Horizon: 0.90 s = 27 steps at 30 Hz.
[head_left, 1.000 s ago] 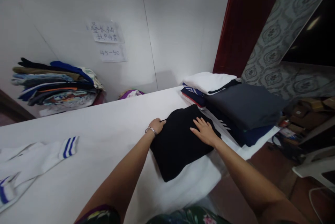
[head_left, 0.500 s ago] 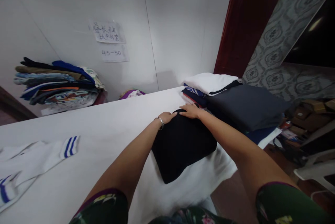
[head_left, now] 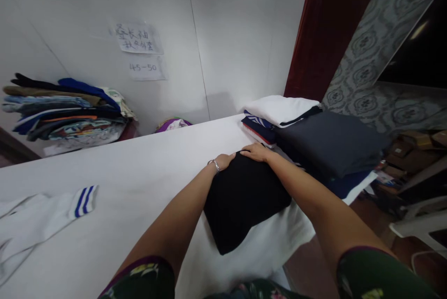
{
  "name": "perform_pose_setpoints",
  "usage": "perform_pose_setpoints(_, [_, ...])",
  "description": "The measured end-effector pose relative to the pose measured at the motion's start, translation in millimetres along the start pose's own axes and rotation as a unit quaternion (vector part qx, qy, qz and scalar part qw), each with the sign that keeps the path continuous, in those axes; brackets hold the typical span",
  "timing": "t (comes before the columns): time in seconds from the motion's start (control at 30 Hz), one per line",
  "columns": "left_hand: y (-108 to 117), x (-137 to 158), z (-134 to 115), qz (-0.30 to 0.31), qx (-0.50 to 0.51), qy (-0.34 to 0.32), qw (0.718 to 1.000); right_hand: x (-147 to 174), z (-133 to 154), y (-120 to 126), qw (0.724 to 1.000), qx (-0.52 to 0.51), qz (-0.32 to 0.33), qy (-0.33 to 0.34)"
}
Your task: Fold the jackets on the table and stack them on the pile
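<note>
A black folded garment [head_left: 246, 199] lies flat on the white table in front of me. My left hand [head_left: 224, 161], with a silver bracelet [head_left: 215, 165] at its wrist, grips the garment's far left corner, thumb on top. Close beside it, my right hand [head_left: 256, 152] holds the far edge with its thumb over the cloth. The fingertips of both hands are partly hidden behind that edge. Off to the left lies a white garment [head_left: 45, 217] with blue-striped cuffs, touched by neither hand.
Folded clothes, with a dark grey garment [head_left: 335, 143] and a white one [head_left: 281, 109], are stacked at the right end of the white table [head_left: 150, 168]. Another clothes pile [head_left: 70, 108] stands beyond the far edge at left. A white plastic chair [head_left: 419, 222] is at right.
The black garment's near corner sits slightly closer to me. My right hand has shifted a little back, with its fingers now at the far edge. The view has turned slightly right.
</note>
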State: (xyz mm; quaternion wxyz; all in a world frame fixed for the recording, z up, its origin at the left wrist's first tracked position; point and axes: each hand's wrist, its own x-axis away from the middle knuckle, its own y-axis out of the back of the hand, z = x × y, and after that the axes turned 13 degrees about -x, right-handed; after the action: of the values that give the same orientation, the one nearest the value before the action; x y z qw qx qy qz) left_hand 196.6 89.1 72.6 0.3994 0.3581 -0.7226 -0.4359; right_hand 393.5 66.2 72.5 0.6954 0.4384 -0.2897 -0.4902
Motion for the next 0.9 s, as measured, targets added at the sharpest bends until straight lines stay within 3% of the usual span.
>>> perform_pose_setpoints(0.13, [-2.3,-3.4,-0.3,-0.012,-0.046,0.023,0.999,-1.2,-7.2,-14.3,1.000,-0.001,-0.020,-0.013])
perform_pose_setpoints(0.27, [8.4,17.1,-7.2,-0.063,-0.069,0.029,0.995,1.2,-10.2,-19.6,0.999,-0.002,-0.030,-0.015])
perform_pose_setpoints(0.4, [3.0,54.8,-20.8,-0.131,-0.097,-0.087,0.983,1.1,-10.2,-21.3,0.999,-0.007,-0.033,-0.025])
perform_pose_setpoints(0.47, [-7.4,68.7,-24.1,-0.102,-0.117,-0.135,0.979,-0.3,-7.2,-18.6,0.999,-0.016,-0.026,-0.034])
perform_pose_setpoints(0.57, [-20.2,75.7,-22.4,-0.031,-0.123,-0.128,0.984,2.2,2.0,-5.3,0.998,-0.034,-0.024,-0.054])
perform_pose_setpoints(0.77, [-22.2,70.7,-19.5,-0.030,-0.121,-0.120,0.985,53.9,4.7,17.1,0.988,-0.078,-0.131,-0.025])
perform_pose_setpoints(0.9, [-22.5,72.3,-23.8,-0.036,-0.125,-0.119,0.984,96.3,-24.2,-5.6,0.973,-0.148,-0.110,-0.137])
